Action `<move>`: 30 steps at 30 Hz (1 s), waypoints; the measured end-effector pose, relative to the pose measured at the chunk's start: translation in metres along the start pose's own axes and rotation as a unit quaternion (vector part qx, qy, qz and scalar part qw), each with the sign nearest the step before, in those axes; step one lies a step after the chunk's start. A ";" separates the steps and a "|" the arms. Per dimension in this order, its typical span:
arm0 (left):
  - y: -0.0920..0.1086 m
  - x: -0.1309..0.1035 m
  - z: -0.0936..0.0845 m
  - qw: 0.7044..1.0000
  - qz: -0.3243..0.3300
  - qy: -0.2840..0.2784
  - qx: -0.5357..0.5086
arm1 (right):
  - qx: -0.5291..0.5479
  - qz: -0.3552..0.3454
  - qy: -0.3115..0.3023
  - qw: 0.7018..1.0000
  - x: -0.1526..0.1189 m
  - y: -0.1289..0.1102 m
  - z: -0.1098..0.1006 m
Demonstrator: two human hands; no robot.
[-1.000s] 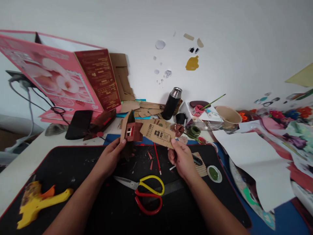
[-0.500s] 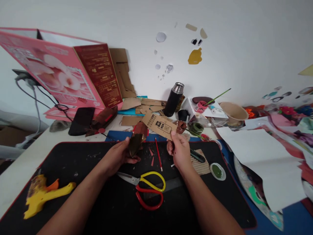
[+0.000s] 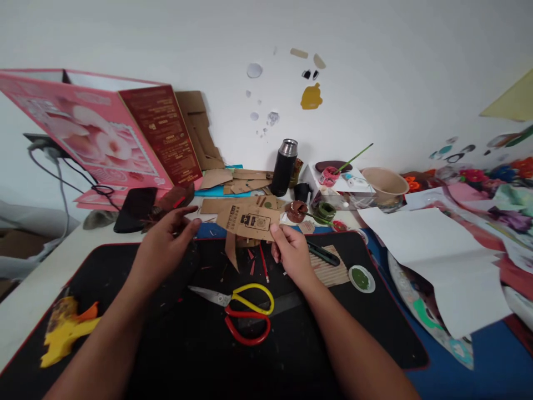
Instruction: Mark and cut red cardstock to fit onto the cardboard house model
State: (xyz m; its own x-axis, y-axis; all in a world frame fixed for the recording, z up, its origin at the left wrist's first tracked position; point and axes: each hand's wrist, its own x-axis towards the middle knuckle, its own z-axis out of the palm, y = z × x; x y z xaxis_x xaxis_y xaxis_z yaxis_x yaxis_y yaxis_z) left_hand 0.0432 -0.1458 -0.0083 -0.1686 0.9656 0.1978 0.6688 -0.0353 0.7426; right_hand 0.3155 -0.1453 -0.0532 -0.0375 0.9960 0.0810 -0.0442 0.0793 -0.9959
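Note:
My right hand (image 3: pixel 292 253) pinches a printed piece of brown cardboard (image 3: pixel 250 221), raised over the back edge of the black mat. A narrower cardboard strip (image 3: pixel 231 251) shows beneath it; whether the two touch I cannot tell. My left hand (image 3: pixel 166 241) is over the mat's left part with thumb and fingers apart, nothing visible between them. Close behind its fingers lies a brown piece with a red patch (image 3: pixel 177 197). Scissors (image 3: pixel 233 303) with one yellow and one red handle rest on the mat. A red pencil (image 3: pixel 264 264) lies beside small red scraps (image 3: pixel 252 265).
A yellow glue gun (image 3: pixel 66 333) lies at left, near a phone (image 3: pixel 135 210). At right are a cutter (image 3: pixel 322 253) on corrugated card (image 3: pixel 333 269) and a dish of green paint (image 3: pixel 361 279). Paint jars (image 3: pixel 297 211) and a black flask (image 3: pixel 285 166) stand behind.
My left hand has moved left and opened, letting go of the dark greenish-brown piece it held. The printed cardboard has shifted left in my right hand. The camera view has turned slightly right.

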 end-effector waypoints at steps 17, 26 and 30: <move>0.027 -0.005 0.052 0.944 -0.069 -0.144 -0.288 | -0.030 -0.005 0.010 1.000 0.006 -0.001 -0.010; 0.024 -0.005 0.052 0.938 -0.065 -0.123 -0.318 | -0.013 -0.009 0.001 1.000 0.005 0.002 -0.008; 0.020 -0.004 0.054 0.928 -0.083 -0.083 -0.354 | -0.021 -0.012 0.013 1.000 0.006 0.004 -0.007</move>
State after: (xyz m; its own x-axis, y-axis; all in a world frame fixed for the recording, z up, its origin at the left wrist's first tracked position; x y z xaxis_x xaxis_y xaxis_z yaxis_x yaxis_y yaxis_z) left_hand 0.0962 -0.1368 -0.0292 -0.0736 0.9972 -0.0152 -0.0104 0.0145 0.9998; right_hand 0.3216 -0.1388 -0.0567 -0.0113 0.9944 0.1048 -0.0023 0.1048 -0.9945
